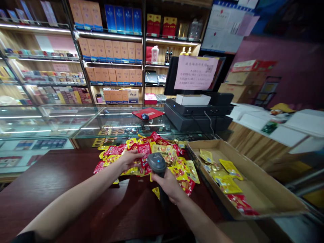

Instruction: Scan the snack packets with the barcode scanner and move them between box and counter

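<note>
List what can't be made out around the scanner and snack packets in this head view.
Head view:
- Handle of the barcode scanner: largely hidden by the right grip.
- Packets beneath the left grip: hidden by it.
- Print on the snack packets: too small to read.
- Pink notice: wording too small.

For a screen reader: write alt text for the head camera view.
A person's right hand grips a dark handheld barcode scanner while the left hand rests on a pile of red and yellow snack packets on a dark wooden counter. An open cardboard box of more packets sits beside it.
</note>
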Demonstrator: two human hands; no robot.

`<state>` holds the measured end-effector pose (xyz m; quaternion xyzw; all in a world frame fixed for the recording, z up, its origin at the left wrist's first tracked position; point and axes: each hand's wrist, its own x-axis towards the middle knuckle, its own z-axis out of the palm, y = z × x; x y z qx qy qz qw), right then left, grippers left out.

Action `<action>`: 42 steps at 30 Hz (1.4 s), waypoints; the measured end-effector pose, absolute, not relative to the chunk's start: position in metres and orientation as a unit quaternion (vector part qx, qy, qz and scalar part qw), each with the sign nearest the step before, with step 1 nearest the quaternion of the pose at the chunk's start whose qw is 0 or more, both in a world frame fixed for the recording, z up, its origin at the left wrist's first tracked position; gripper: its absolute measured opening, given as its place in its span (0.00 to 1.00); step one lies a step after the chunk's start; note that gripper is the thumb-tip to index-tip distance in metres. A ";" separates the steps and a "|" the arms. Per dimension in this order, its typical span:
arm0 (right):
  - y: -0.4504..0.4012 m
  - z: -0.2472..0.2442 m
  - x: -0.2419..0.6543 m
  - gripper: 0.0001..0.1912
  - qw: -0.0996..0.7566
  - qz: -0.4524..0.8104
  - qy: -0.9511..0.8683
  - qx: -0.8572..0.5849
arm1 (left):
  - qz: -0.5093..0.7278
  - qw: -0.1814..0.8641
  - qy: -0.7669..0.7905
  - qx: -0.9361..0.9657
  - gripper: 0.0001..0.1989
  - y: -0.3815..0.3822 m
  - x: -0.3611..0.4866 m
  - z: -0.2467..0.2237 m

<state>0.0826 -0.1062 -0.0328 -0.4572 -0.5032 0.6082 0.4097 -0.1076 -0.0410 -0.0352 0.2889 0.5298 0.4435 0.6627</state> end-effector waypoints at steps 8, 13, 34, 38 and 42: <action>-0.116 -0.057 0.071 0.12 0.340 0.637 -0.514 -0.463 | 0.433 0.645 0.538 0.327 0.15 -0.025 -0.105 -0.020; -0.115 -0.059 0.068 0.11 0.344 0.632 -0.521 -0.460 | 0.439 0.647 0.537 0.318 0.18 -0.026 -0.107 -0.017; -0.114 -0.053 0.067 0.10 0.326 0.631 -0.533 -0.460 | 0.426 0.653 0.538 0.320 0.20 -0.025 -0.110 -0.018; -0.114 -0.052 0.067 0.10 0.326 0.633 -0.530 -0.461 | 0.429 0.653 0.537 0.318 0.20 -0.024 -0.111 -0.020; -0.114 -0.052 0.067 0.10 0.327 0.633 -0.532 -0.457 | 0.422 0.637 0.556 0.328 0.21 -0.021 -0.112 -0.023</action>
